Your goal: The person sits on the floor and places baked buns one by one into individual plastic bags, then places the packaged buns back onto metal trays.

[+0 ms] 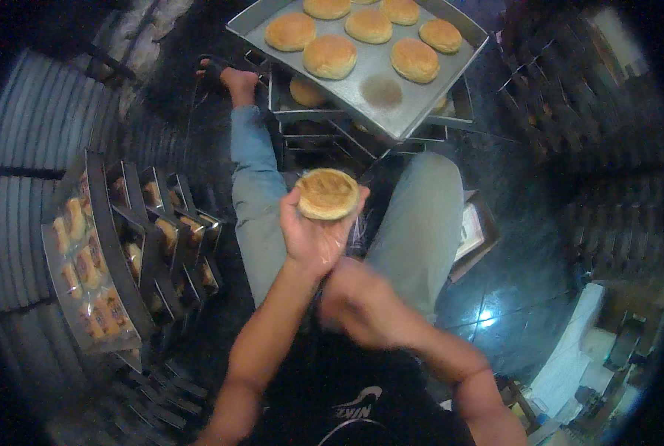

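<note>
A round baked bun (328, 194) rests in my left hand (315, 234), between my thumb and fingers above my lap. Its flat, browned side faces up. Clear plastic film (326, 253) glints against the palm and beside the fingers; how far it wraps the bun I cannot tell. My right hand (360, 298) is blurred, close to my left wrist, with fingers that look curled; whether it grips anything is hidden. Beyond my knees, a metal baking tray (401, 120) carries several golden buns (330, 57). One round brown mark (381, 91) shows on its near part.
More trays (309, 115) with buns are stacked beneath the top one. On the left stands a stack of trays (114, 251) bearing plastic-wrapped filled breads (89, 262). A cardboard box (477, 234) sits by my right knee on the dark tiled floor (510, 318). Corrugated metal (17, 234) lines the left side.
</note>
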{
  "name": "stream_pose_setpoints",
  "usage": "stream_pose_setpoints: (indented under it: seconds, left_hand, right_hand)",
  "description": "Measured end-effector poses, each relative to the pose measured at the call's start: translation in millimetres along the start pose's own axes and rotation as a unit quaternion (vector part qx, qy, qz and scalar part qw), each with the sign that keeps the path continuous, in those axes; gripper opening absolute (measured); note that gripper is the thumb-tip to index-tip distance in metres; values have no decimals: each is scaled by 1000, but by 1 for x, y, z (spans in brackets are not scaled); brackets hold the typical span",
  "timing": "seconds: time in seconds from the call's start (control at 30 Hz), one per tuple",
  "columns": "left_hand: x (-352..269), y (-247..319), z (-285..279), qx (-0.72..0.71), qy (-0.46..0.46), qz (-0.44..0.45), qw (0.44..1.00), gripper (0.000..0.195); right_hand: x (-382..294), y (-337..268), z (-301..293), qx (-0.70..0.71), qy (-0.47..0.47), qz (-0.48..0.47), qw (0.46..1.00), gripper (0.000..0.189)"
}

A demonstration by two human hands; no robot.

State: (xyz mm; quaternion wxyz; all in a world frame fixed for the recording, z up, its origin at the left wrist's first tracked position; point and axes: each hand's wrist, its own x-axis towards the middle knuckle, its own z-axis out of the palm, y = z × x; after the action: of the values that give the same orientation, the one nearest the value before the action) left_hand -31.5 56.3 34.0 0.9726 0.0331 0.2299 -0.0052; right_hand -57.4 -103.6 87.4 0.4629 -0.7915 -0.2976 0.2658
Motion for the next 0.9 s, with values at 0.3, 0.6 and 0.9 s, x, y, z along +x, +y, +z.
stream_pose_setpoints:
  seconds: [0.3,0.6,0.9]
  left_hand:
    - [-39,-59,6,208,-41,-195,958,55]
    - [15,-110,27,676,-214,356,608,21]
    - [24,-106,41,608,-43,112,785,10]
  right_hand:
    - [-50,36,-52,-25,414,-86,906,14]
    - [-60,75,-69,158,559,-3,814,14]
    - [-80,68,-106,168,536,135,816,14]
